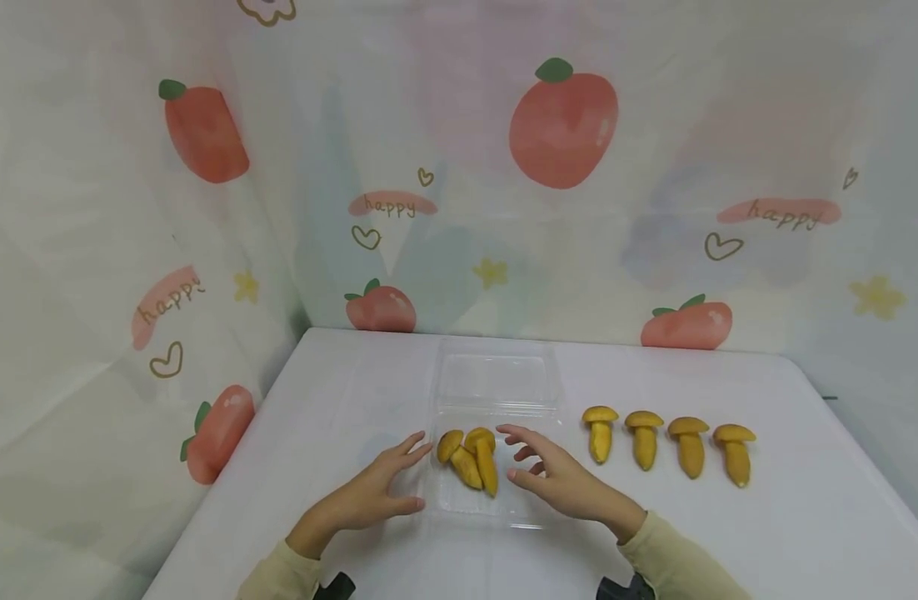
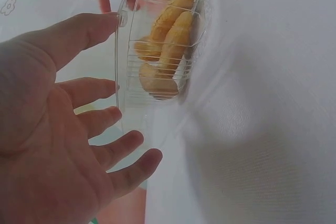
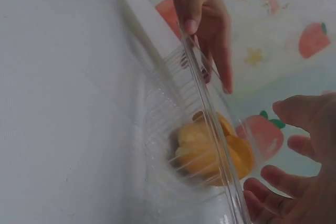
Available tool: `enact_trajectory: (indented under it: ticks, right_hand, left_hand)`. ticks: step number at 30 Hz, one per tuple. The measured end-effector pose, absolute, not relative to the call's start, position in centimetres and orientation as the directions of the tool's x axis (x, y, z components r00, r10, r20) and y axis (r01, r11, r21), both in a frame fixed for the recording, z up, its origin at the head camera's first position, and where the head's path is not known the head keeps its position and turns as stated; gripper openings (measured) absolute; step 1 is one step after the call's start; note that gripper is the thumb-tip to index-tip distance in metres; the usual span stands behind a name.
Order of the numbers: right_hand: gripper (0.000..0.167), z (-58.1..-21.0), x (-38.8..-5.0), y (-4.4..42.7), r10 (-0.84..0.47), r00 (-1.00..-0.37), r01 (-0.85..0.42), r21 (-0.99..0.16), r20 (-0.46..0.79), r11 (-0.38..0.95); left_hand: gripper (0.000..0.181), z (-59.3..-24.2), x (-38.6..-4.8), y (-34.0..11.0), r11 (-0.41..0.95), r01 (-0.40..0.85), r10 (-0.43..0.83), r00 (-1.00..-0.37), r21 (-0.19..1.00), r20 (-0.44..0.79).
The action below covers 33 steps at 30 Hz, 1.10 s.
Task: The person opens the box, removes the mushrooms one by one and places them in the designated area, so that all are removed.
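Note:
A clear plastic clamshell box [image 1: 530,508] lies opened on the table, its lid [image 1: 498,379] folded back toward the wall. Two yellow-brown mushrooms [image 1: 486,468] sit side by side in the left part of its base. My left hand [image 1: 376,492] is at the box's left edge, fingers spread and thumb apart; in the left wrist view its fingertips are close to the rim [image 2: 122,61], and whether they touch I cannot tell. Over the right part of the base hovers my right hand [image 1: 564,482], fingers loosely bent, holding nothing.
Several similar mushrooms [image 1: 690,446] stand in a row to the right of the box, caps toward the back. The white table [image 1: 819,517] meets a patterned cloth wall [image 1: 459,250] at the back, and another cloth hangs along the left.

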State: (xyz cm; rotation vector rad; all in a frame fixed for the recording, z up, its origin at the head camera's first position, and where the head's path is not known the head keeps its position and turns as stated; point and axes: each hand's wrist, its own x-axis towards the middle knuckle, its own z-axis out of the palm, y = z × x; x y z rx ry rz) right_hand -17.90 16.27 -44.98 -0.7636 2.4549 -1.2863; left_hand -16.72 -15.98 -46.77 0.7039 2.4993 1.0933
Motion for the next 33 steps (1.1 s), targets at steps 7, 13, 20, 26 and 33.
enact_trajectory:
  ticks: [7,13,20,26,33]
  right_hand:
    - [0.066,-45.6,-18.3,14.7,-0.609,-0.786,-0.262,-0.838,-0.102,0.478]
    - [0.068,-46.1,-18.6,13.9,-0.578,-0.806,-0.234,-0.829,-0.127,0.508]
    - [0.071,-46.5,-19.2,13.3,-0.560,-0.818,-0.228,-0.820,-0.132,0.526]
    - [0.073,-46.6,-19.4,12.9,-0.581,-0.805,-0.248,-0.819,-0.124,0.518]
    - [0.079,-47.0,-19.3,12.8,-0.577,-0.811,-0.260,-0.822,-0.098,0.506]
  left_hand:
    - [0.076,-46.8,-16.7,-16.0,0.574,0.300,0.557,-0.825,0.762,-0.095]
    - [0.076,-46.9,-16.6,-16.0,0.563,0.310,0.566,-0.820,0.766,-0.084]
    - [0.075,-46.9,-16.8,-15.9,0.562,0.316,0.564,-0.822,0.764,-0.076]
    - [0.075,-47.0,-16.9,-15.9,0.559,0.319,0.563,-0.824,0.766,-0.067]
    - [0.075,-47.0,-16.6,-16.0,0.548,0.307,0.564,-0.823,0.778,-0.073]
